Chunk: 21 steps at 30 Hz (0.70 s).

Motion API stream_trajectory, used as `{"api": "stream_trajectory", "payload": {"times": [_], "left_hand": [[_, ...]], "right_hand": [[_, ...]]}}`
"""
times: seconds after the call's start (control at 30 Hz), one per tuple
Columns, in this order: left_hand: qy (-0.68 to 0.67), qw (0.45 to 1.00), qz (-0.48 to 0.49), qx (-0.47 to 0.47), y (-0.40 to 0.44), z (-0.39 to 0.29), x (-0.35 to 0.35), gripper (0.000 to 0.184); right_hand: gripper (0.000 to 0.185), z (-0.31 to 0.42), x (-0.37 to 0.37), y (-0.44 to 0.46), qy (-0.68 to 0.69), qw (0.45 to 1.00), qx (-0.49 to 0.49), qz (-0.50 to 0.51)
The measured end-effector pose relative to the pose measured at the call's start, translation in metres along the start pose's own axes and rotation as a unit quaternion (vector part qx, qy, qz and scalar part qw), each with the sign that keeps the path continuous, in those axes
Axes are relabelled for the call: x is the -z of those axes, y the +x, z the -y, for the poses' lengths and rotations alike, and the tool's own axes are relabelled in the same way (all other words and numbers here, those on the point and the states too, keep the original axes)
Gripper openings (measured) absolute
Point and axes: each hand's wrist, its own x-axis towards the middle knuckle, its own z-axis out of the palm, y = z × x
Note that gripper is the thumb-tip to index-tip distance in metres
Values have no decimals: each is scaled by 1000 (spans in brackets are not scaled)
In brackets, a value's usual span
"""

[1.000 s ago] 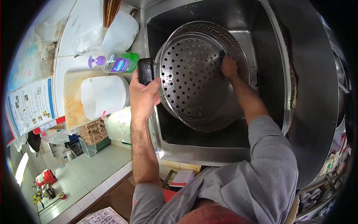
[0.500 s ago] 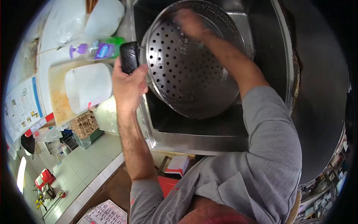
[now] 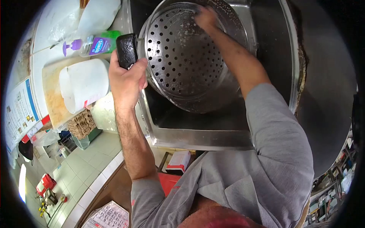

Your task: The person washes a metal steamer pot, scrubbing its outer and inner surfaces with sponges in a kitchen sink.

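Note:
A large round metal steamer pot (image 3: 182, 64) with a perforated bottom is tilted over the dark sink (image 3: 197, 123), with suds on its inside. My left hand (image 3: 129, 78) is wrapped round its black handle (image 3: 127, 50) at the left rim. Inside the pot, near the far wall, is my right hand (image 3: 206, 18), blurred, its fingers bent against the metal. Whatever it may hold is too small and smeared to make out.
Left of the sink stand a green soap bottle (image 3: 99, 45) with a purple pump, a cut white plastic container (image 3: 85, 84) on a stained board (image 3: 51, 95), and another white jug (image 3: 99, 15). A dark metal surface (image 3: 327, 95) lies right.
My right hand has moved from the pot's right side to its far side, sweeping over the inside. The whole scene has shifted left and up in view. My left hand keeps its hold.

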Motion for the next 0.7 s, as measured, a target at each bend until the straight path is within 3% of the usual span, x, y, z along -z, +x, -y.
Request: {"api": "stream_trajectory", "payload": {"times": [0.03,0.07,0.1,0.13,0.17,0.2,0.23,0.27,0.33,0.4,0.53,0.6,0.67,0.7], "left_hand": [[13,1000,-7,-1,1,0,0,31],[13,1000,-10,3,2,1,0,31],[15,1000,-8,1,3,1,1,30],[15,1000,-5,-2,4,0,1,30],[13,1000,-7,-1,3,0,0,30],[12,1000,-8,-3,2,0,0,29],[13,1000,-11,-4,1,0,0,29],[15,1000,-15,-1,0,0,1,29],[14,1000,-4,-2,-3,1,2,28],[24,1000,-12,-5,-12,6,2,27],[24,999,-21,-22,-17,11,4,27],[15,999,-28,-24,-16,9,3,27],[9,999,-32,-18,-15,10,2,28],[13,999,-30,-28,-15,12,3,29]], "right_hand": [[33,44,-4,1,109,982,152,4],[28,90,-9,-7,62,956,285,-31],[24,134,7,-42,-12,955,273,112],[20,139,-13,-78,64,924,368,81],[15,155,29,-115,97,921,293,238],[19,143,35,-157,155,911,328,196],[20,119,46,-182,193,870,324,319],[19,84,47,-207,77,814,491,299],[19,10,64,-213,25,724,539,430],[20,-41,75,-198,-85,686,555,462],[27,-43,78,-197,-136,685,538,473],[34,-13,56,-216,-47,752,417,509],[36,44,41,-198,-7,731,605,316],[31,76,40,-186,34,795,555,243]]}}
